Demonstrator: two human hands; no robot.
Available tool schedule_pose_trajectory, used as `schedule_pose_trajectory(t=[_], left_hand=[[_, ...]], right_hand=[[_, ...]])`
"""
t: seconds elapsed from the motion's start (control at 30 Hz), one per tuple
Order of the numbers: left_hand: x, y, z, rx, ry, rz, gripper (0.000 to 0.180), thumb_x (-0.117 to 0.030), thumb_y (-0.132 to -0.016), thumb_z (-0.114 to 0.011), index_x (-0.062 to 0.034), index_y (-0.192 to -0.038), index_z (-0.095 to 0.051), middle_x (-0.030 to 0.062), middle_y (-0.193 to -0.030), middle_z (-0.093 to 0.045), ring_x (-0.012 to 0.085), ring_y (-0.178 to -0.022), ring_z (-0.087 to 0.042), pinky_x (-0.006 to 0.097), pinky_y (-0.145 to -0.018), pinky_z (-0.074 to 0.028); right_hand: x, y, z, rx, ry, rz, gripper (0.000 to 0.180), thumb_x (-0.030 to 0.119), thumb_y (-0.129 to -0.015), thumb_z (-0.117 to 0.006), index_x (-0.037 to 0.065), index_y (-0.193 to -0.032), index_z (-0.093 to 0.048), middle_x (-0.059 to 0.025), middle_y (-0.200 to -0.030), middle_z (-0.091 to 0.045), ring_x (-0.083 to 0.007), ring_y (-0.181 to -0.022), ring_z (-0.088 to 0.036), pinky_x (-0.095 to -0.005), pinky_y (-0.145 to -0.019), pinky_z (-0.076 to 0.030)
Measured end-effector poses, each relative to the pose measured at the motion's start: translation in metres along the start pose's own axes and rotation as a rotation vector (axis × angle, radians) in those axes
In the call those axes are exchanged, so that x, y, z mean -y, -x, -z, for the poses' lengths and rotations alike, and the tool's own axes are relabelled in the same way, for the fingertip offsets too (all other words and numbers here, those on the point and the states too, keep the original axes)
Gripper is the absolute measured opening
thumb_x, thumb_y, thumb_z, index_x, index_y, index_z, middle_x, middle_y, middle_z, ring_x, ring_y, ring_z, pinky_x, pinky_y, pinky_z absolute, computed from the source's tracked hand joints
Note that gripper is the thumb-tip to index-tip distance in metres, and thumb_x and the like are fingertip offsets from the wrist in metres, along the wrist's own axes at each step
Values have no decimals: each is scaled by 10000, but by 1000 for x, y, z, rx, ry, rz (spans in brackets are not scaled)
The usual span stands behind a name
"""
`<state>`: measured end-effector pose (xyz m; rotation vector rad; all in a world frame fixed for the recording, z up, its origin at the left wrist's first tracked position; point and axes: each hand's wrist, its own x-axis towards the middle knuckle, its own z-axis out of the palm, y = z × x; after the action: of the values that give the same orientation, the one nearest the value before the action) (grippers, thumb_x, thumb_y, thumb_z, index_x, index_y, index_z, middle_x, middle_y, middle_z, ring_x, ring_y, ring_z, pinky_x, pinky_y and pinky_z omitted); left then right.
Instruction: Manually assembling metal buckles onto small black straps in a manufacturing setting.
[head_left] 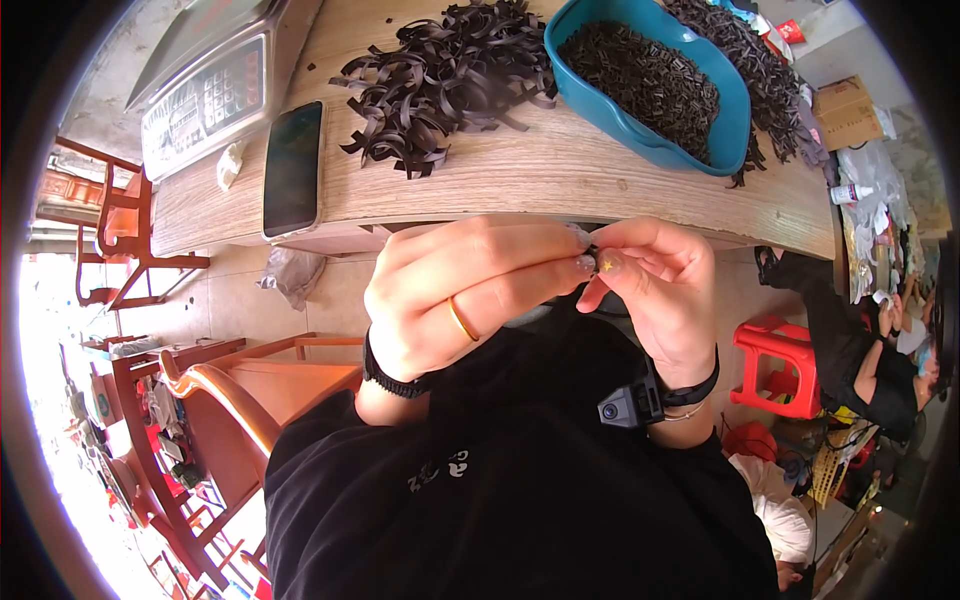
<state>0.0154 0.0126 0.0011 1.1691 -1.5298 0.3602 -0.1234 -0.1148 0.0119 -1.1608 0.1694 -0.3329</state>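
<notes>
Your left hand point(450, 285) and right hand point(668, 300) meet at frame centre. Both sets of fingertips point(611, 265) pinch nearly closed on a small dark piece point(594, 256), mostly hidden. Dark strips point(455, 75) lie upper centre; a teal tray point(610, 117) of short pieces point(645, 80) sits upper right.

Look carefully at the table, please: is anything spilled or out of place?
The phone looks riskily placed: its near end reaches the table's front edge. A crumpled white scrap beside it looks like stray litter. Dark pieces lie heaped outside the blue tub, but I cannot tell whether they spilled.
</notes>
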Motion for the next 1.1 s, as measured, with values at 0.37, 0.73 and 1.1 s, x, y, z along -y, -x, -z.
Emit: schedule_pose_trajectory(t=[0.37, 0.73, 1.1], left_hand=[[6, 2, -16, -29, 35, 81, 301, 1, -609, -746, 14, -887, -633, 141, -835, -667, 262, -742, -668, 296, -618, -538], [3, 5, -37, 210, 25, 189, 320, -41, -699, -738, -68, -978, -583, 81, -849, -662, 251, -726, -658, 312, -603, -521], [-15, -7, -50, 245, -28, 75, 223, -97, -779, -666, -75, -981, -575, 80, -699, -612, 263, -595, -619, 329, -516, -481]], right_hand=[[-10, -1, 3, -54, 109, 102, 139, 32, -881, -573, -54, -986, -547, -82, -901, -617, -131, -804, -618, -259, -679, -532], [-25, 19, 29, -125, 188, 168, 91, 92, -931, -467, 5, -961, -464, -130, -866, -611, -226, -729, -636, -282, -564, -513], [-31, 38, 42, -152, 100, 232, 85, 107, -965, -342, 45, -994, -392, -207, -835, -630, -298, -725, -660, -309, -558, -526]])
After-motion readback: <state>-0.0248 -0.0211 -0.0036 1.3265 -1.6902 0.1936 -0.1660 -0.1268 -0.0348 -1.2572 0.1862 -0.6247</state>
